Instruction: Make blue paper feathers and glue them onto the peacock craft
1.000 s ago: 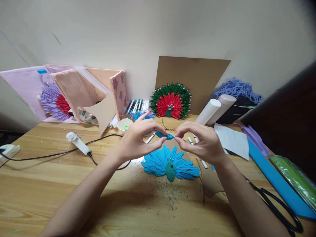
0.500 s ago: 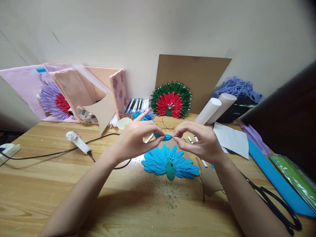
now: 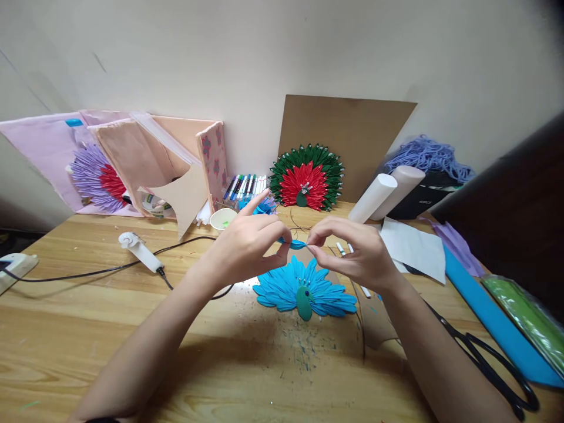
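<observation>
Between my two hands is a small blue paper petal (image 3: pixel 298 244), held up above the table. My left hand (image 3: pixel 251 244) pinches its left end, with the index finger side raised and one finger pointing up. Thumb and forefinger of my right hand (image 3: pixel 352 249) close on its twisted right tip. Below the hands lies a blue peacock (image 3: pixel 304 291) made of layered petals, with a green body, on a piece of cardboard mostly hidden by it.
A green and red peacock (image 3: pixel 306 179) leans against a brown board (image 3: pixel 348 135) at the back. Left are a white glue gun (image 3: pixel 140 252) with a black cord and a pink box (image 3: pixel 163 153). Right are paper rolls (image 3: pixel 372 200), blue paper (image 3: pixel 497 311) and black-handled scissors (image 3: pixel 489 358).
My left fingers have curled in more tightly around the petal's left end, so less of it shows. The right hand keeps its pinch, almost unmoved.
</observation>
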Available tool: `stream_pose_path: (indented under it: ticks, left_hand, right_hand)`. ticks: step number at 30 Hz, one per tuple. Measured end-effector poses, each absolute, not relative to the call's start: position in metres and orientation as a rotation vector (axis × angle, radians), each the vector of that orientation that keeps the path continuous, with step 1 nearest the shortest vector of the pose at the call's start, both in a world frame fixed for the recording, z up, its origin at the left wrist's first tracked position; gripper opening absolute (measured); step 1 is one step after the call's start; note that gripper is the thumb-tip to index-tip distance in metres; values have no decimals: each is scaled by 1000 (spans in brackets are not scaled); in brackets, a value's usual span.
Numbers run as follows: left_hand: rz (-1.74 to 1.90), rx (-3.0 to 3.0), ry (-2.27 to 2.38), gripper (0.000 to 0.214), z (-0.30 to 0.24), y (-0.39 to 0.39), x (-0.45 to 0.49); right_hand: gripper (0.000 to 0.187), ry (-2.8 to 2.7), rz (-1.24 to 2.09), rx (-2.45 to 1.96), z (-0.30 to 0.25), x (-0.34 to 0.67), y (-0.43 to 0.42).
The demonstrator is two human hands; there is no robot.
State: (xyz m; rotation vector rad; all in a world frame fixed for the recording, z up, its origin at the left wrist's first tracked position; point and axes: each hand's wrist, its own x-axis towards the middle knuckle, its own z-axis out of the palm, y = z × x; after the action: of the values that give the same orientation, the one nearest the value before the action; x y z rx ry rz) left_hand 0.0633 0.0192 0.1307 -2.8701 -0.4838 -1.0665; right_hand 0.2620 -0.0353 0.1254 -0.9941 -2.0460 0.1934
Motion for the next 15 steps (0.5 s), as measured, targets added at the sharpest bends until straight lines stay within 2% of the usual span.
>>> stream_pose_path:
  ticks: [15]
  left_hand:
    - [-1132, -2731, -496, 8, 136, 25, 55]
  right_hand:
    - [6, -1969, 251, -1028, 127, 264, -35]
